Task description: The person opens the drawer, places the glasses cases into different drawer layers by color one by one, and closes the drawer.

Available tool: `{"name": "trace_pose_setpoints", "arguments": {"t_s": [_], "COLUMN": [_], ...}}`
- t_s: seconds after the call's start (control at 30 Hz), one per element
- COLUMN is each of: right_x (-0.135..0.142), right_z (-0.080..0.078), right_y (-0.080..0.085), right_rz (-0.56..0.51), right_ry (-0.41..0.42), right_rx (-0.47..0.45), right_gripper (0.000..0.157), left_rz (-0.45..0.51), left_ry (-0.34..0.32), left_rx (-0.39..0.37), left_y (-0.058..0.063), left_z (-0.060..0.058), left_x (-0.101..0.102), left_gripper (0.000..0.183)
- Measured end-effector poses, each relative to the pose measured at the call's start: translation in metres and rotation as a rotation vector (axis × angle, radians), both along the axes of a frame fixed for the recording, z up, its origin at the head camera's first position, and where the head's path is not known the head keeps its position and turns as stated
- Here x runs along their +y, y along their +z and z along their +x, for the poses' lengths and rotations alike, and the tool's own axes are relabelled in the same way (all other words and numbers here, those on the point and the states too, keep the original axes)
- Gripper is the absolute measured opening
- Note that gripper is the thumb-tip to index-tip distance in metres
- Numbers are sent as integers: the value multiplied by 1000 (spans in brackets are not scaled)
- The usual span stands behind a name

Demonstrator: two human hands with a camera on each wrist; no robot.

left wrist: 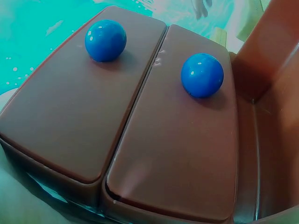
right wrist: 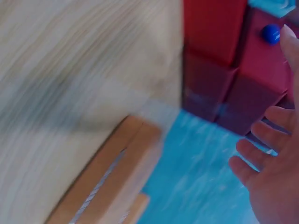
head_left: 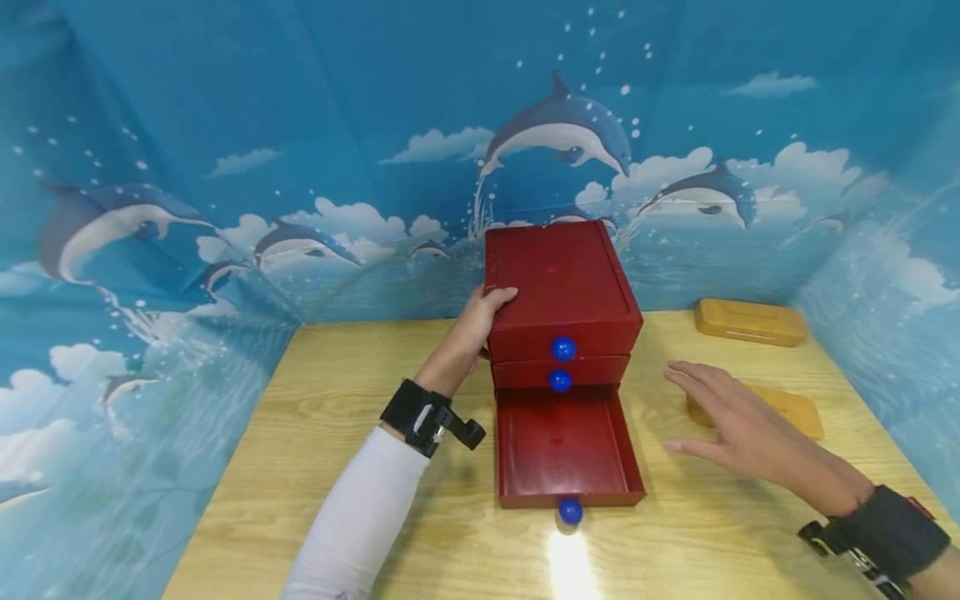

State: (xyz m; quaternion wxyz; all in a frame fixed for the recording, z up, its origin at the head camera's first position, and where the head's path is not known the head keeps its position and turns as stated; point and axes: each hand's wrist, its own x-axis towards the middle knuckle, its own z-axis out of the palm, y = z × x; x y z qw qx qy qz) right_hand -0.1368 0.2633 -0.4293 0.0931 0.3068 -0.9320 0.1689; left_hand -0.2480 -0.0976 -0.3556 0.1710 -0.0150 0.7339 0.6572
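A dark red drawer cabinet (head_left: 555, 267) with round blue knobs stands at the back of the table. Its bottom drawer (head_left: 562, 442) is pulled out and bare inside; the two drawers above are closed. My left hand (head_left: 477, 325) grips the cabinet's left side, thumb on the top edge, other fingers partly hidden along the side. In the left wrist view the two closed drawer fronts (left wrist: 173, 140) show large. To the right of the cabinet, my right hand (head_left: 738, 421) is held with fingers extended and holds nothing. It overlaps an orange-yellow case (head_left: 795, 410) in the head view.
Another orange-yellow case (head_left: 750, 322) lies at the table's back right. Behind the wooden table (head_left: 337, 392) hangs a blue dolphin-print cloth (head_left: 375, 100), which also runs along both sides.
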Motion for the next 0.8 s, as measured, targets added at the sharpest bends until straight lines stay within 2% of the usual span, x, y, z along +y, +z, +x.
{"name": "trace_pose_setpoints", "arguments": {"t_s": [0.27,0.6,0.8], "right_x": [40,81,90], "right_z": [-23,-25,-29], "right_y": [-27,-55,-66], "right_rz": [37,93,120], "right_ry": [-49,-184,-214], "right_rx": [20,-56,-39], "right_gripper": [92,91,88], "left_rz": [-1,16,26], "left_ry": [4,-3,-6], "left_rx": [8,-2,1], "left_y": [-2,-3,-1], "left_z": [0,0,0], "left_x": [1,0,-1], "left_gripper": [65,64,65]}}
